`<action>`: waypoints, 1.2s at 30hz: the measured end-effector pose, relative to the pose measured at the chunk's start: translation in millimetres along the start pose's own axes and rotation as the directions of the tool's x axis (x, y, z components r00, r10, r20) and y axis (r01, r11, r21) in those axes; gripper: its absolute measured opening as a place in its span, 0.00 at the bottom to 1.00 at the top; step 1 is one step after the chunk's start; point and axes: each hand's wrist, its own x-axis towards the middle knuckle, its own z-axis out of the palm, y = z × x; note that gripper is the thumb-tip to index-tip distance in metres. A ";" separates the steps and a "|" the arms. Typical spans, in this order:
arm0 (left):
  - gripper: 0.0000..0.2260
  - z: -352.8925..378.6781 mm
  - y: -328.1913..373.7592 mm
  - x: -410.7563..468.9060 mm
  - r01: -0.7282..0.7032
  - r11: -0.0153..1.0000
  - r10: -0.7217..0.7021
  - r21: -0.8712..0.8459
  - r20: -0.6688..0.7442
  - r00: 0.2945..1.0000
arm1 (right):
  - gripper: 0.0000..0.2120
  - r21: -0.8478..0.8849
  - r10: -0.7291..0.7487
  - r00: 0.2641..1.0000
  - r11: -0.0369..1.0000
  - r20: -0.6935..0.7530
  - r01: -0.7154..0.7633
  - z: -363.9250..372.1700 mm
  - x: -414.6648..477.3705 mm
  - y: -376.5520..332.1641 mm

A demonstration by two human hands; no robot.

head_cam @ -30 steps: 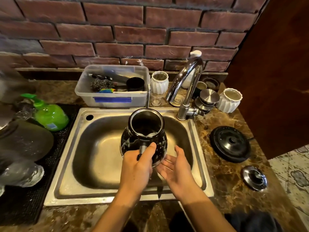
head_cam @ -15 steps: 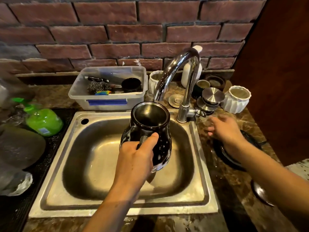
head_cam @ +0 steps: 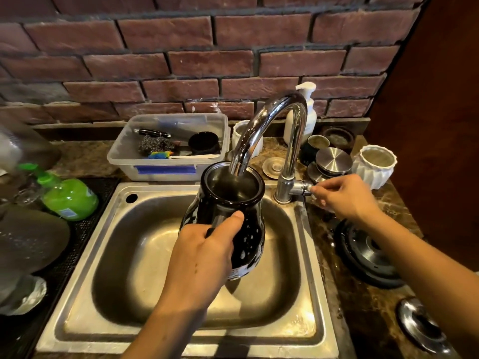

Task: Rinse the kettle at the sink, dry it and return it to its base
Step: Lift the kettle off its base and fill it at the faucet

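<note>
Brick wall behind, steel sink [head_cam: 85,255] set into a marbled table, and the black kettle [head_cam: 228,216] hangs over the basin with its open mouth right under the faucet [head_cam: 272,120] spout. Left hand [head_cam: 202,257] has a full grip on the kettle's handle side, right hand [head_cam: 347,196] is pinching the tap lever [head_cam: 304,188]. I'd open it gently and keep the mouth centred so nothing splashes onto the kettle base [head_cam: 368,255] just beside the sink.

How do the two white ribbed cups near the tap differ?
The white ribbed cup on the right stands in full view on the brown marble counter; the white ribbed cup behind the chrome tap is half hidden. The right one looks larger, being nearer. Both are upright, open-topped and fluted.
</note>
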 end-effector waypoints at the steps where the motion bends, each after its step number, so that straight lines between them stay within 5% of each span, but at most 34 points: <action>1: 0.26 -0.6 -0.4 0.7 -0.001 1.000 0.001 0.024 0.000 1.000 | 0.05 -0.010 0.003 1.000 1.000 0.030 -0.002 -3.9 2.5 -0.7; 6: 0.25 -4.2 1.8 2.9 -0.210 0.953 0.208 0.217 0.031 0.978 | 0.05 0.198 0.122 0.984 0.969 0.127 -0.146 -13.9 13.1 -2.5; 11: 0.27 -3.0 7.1 -1.2 -0.034 0.999 0.035 0.033 -0.014 0.999 | 0.06 0.143 0.097 0.990 0.984 0.100 -0.111 -9.0 15.9 4.3; 20: 0.26 -2.1 -1.1 -1.5 -0.067 0.996 0.068 0.064 -0.020 0.997 | 0.09 0.274 0.115 0.991 0.953 0.067 -0.129 -1.7 7.4 5.9; 36: 0.24 2.3 -10.0 -5.6 0.036 0.999 -0.035 0.027 -0.029 0.999 | 0.07 0.049 0.039 0.999 0.998 0.011 -0.040 2.8 15.0 14.3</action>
